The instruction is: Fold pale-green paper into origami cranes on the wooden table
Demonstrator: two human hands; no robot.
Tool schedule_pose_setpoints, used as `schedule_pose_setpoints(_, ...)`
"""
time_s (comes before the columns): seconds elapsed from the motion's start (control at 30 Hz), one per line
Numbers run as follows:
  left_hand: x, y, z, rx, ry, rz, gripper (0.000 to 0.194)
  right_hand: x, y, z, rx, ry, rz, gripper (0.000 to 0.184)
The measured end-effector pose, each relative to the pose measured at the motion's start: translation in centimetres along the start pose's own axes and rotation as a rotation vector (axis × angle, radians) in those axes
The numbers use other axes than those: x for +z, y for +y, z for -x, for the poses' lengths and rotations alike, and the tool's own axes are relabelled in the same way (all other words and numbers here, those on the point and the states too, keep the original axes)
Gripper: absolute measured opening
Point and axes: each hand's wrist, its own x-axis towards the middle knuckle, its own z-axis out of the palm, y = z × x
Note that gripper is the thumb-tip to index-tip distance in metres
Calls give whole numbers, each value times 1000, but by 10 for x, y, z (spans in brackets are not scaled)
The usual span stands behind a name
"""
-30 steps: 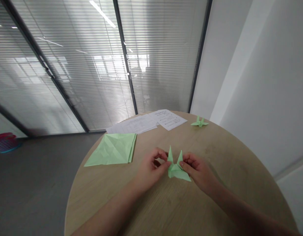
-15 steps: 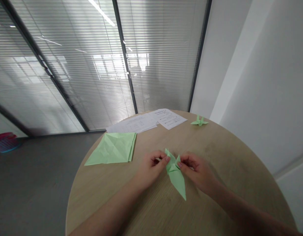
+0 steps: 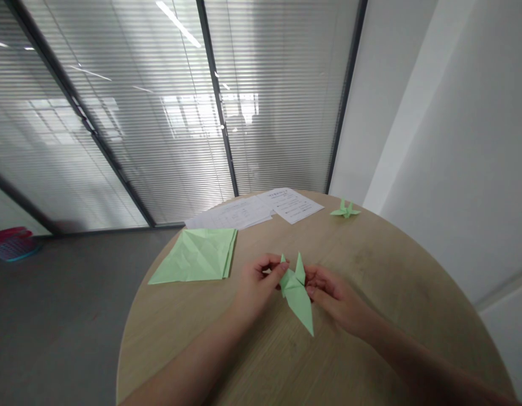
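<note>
A light green origami crane [image 3: 298,299] is held between my hands above the table. Two narrow points stick up from it, and one broad flap hangs down towards me. My left hand [image 3: 261,282] pinches its left side between thumb and fingers, close to the left point. At its right edge, my right hand [image 3: 332,293] has curled fingers and thumb closed against the paper, partly behind it. The fold under the right fingertips is hidden.
On the round wooden table [image 3: 193,332] lies a stack of creased green paper sheets [image 3: 197,256] at left. Printed white sheets [image 3: 281,204] lie at the back. A smaller folded green paper figure [image 3: 346,210] stands at back right. A red and blue basket [image 3: 13,243] is on the floor.
The right point of the crane now stands taller and more upright, and my right fingers have slid lower along its edge. The broad flap has swung slightly left and up.
</note>
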Motion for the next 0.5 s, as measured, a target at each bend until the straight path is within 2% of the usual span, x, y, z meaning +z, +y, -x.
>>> schedule_pose_setpoints(0.17,0,-2,-3,-64,21,88,34,0,10,-1,-11,16,49,65)
schedule_pose_setpoints(0.23,1,-3,-4,-124,6,138,34,0,14,-2,-2,43,30,72)
schedule_pose_setpoints(0.3,2,-4,-3,-188,-13,187,33,-1,16,-3,26,56,-3,67)
schedule_pose_setpoints(0.4,3,-6,-1,-259,-37,231,32,-2,15,-5,128,34,-48,49)
schedule_pose_setpoints(0.5,5,-6,0,-272,-74,222,33,-1,13,-5,232,23,-115,47)
